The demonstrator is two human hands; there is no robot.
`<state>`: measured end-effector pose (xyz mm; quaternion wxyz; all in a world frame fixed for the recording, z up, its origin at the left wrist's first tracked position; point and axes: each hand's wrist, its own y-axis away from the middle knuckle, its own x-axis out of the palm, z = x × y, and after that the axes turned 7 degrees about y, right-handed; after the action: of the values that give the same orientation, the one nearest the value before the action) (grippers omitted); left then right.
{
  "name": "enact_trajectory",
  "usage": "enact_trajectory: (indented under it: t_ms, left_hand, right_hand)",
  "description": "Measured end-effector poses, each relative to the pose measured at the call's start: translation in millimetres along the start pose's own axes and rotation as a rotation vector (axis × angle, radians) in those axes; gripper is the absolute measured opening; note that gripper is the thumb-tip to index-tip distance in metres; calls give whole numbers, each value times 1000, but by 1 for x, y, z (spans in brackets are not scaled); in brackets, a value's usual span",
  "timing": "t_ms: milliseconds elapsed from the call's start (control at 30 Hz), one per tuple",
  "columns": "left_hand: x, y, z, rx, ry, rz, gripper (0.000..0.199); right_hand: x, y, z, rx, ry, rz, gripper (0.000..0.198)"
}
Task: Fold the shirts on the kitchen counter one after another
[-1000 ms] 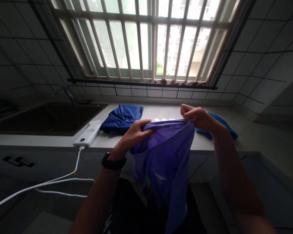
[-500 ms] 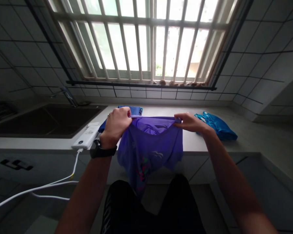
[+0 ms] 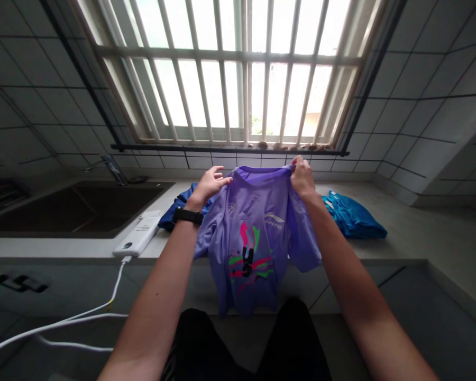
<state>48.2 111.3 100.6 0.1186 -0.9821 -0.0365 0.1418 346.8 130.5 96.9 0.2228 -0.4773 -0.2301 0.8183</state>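
A purple short-sleeved T-shirt [image 3: 257,211] hangs spread out by its shoulders, its printed front with pink, green and black shapes facing me. My left hand [image 3: 212,186] pinches it beside the collar on the left, fingers closed on the cloth. On the other side of the collar my right hand [image 3: 302,175] grips the shoulder, raised slightly higher. The lower part of the shirt drops over the counter's front edge. Behind my left wrist lies dark blue clothing [image 3: 173,210], partly hidden by the arm and shirt.
Folded bright blue clothing [image 3: 355,216] lies on the white counter [image 3: 404,222] at the right. To the left are a dark sink [image 3: 63,209] with a faucet [image 3: 113,169] and a white power bank [image 3: 138,234] with a cable [image 3: 117,286]. A barred window [image 3: 241,95] stands behind.
Both hands have risen with the shirt. Its front has unfolded, so the print, white logo and sleeves now show. The left hand has shifted right along with it.
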Motion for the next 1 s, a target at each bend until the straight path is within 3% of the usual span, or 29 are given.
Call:
enact_trajectory:
  t_ms: [67,133,233,333,433,567,667,767,900,1000]
  left_hand:
    - [11,2,22,58,-171,51,73]
    - [21,11,47,101,-476,178,71]
    - [32,31,78,63,-844,320,49]
    - [38,48,93,79,-1010,285,27]
    - [34,52,93,92,-984,167,31]
    - [9,40,85,143,-905,-124,36]
    - [-4,29,79,162,-933,-227,37]
    - [9,27,80,220,-1044,-159,37]
    - [52,36,99,433,-1049,175,30]
    - [71,41,124,490,-1049,282,39]
  right_hand:
    - [14,11,-2,81,60,67,48]
    - [30,34,-5,70,112,227,60]
    - [53,77,-11,37,204,555,61]
    - [72,107,-19,82,311,757,60]
    - [84,120,-26,69,379,755,59]
    - [90,121,-31,52,418,725,60]
    - [91,121,-31,51,422,715,62]
    - [93,122,-30,56,410,699,63]
    - [95,123,-30,100,403,646,71]
    - [96,121,-31,132,417,645,75]
